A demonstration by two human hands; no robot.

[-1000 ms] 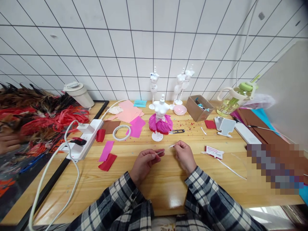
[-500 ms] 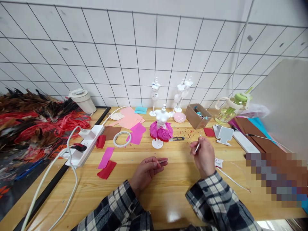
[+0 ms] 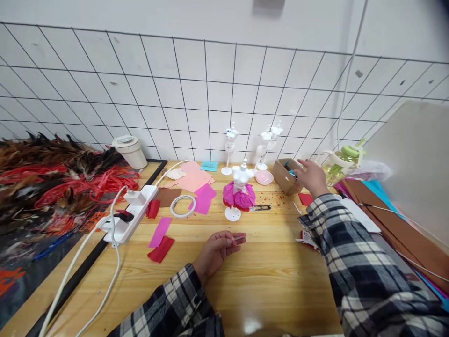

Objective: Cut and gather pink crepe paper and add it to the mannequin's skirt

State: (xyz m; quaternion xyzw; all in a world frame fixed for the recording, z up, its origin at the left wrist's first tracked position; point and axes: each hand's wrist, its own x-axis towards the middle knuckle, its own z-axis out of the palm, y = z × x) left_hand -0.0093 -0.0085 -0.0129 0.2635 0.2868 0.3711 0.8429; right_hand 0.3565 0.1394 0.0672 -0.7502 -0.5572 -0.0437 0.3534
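My left hand (image 3: 220,252) hovers low over the front middle of the table. Its thumb and fingers pinch something small and thin that I cannot make out. My right hand (image 3: 313,177) reaches over the right edge of a small cardboard box (image 3: 286,180), fingers stretched toward it and apart. Small dark and blue items show inside the box. A thin white stick (image 3: 297,208) lies on the table near my right sleeve. Between the hands, farther back, stands a small white mannequin (image 3: 242,175) wearing a magenta ruffled paper skirt (image 3: 239,196). Black thread snips (image 3: 260,208) lie beside its base.
Several white mannequin stands (image 3: 229,150) stand at the wall by a pink dish (image 3: 264,177). Left lie a tape roll (image 3: 183,206), coloured paper pieces (image 3: 160,232) and a power strip (image 3: 131,213) with cables. A green-lidded bottle (image 3: 342,161) stands at right.
My right hand has let go of the white stick, leaving it on the table, and moved back and right to the box. My left hand keeps its pinch almost in place.
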